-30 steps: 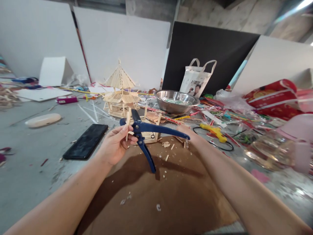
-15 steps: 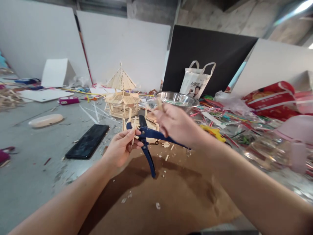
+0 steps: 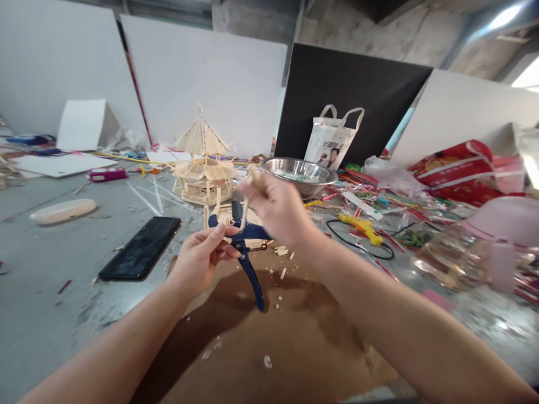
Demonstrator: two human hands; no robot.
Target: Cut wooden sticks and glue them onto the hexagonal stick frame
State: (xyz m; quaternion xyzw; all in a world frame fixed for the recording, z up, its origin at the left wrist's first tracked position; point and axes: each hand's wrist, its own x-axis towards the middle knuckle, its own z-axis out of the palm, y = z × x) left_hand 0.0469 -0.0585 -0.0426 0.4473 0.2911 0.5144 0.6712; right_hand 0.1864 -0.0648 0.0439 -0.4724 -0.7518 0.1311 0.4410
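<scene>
My left hand point(image 3: 206, 252) is closed, its thumb and fingertips pinching a short pale wooden stick point(image 3: 243, 215) that stands nearly upright. My right hand point(image 3: 280, 207), smeared by motion, is closed just above and to the right of it. A pale wooden piece point(image 3: 252, 171), apparently another stick, pokes out from its fingers. Right behind both hands are blue-handled cutters point(image 3: 251, 275) with a dark blade. Farther back stands a pavilion model point(image 3: 204, 168) of wooden sticks with a pointed roof. A second, lower stick structure point(image 3: 218, 197) is partly hidden by my hands.
A brown board point(image 3: 295, 336) with scraps lies in front of me. At left are a black phone point(image 3: 141, 248) and a white oval case point(image 3: 63, 212). To the right are a steel bowl point(image 3: 300, 171), a yellow glue gun point(image 3: 362, 227), a pink-lidded jug point(image 3: 475, 247) and scattered strips.
My right hand has moved left and slightly down, closer to my left hand. The stick in my left fingers now sits farther out at the fingertips. The view has shifted slightly.
</scene>
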